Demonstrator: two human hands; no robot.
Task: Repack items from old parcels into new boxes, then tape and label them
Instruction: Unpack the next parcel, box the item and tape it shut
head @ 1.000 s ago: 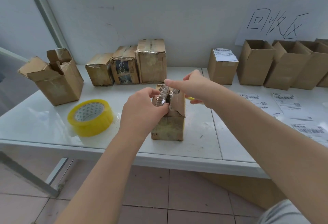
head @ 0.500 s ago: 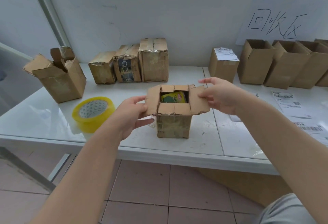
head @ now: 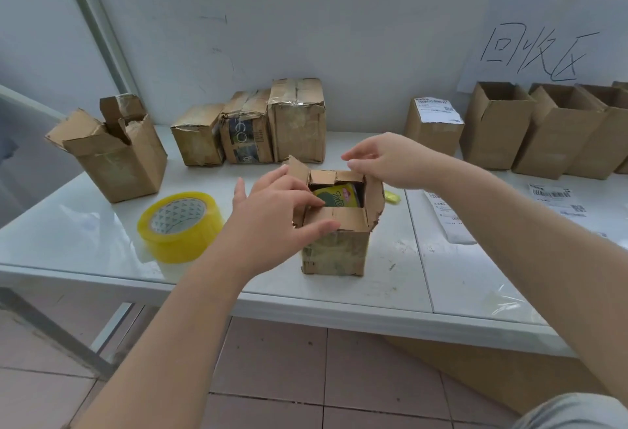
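The old parcel point(head: 334, 253) stands open near the table point(head: 85, 224) edge. The left hand point(head: 272, 212) has let go of its flap and now reaches in, straight fingers touching the yellow-green packet point(head: 339, 196) inside. The right hand point(head: 385, 160) hovers above, relaxed and empty. Lifting the packet out looks next.

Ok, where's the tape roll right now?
In the head view, the yellow tape roll lies on the table, left of the opened parcel.

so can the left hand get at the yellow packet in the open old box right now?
Probably yes. The flaps of the old box are folded out, the yellow packet shows in the opening, and the left hand is at its edge. The opening looks snug, though.
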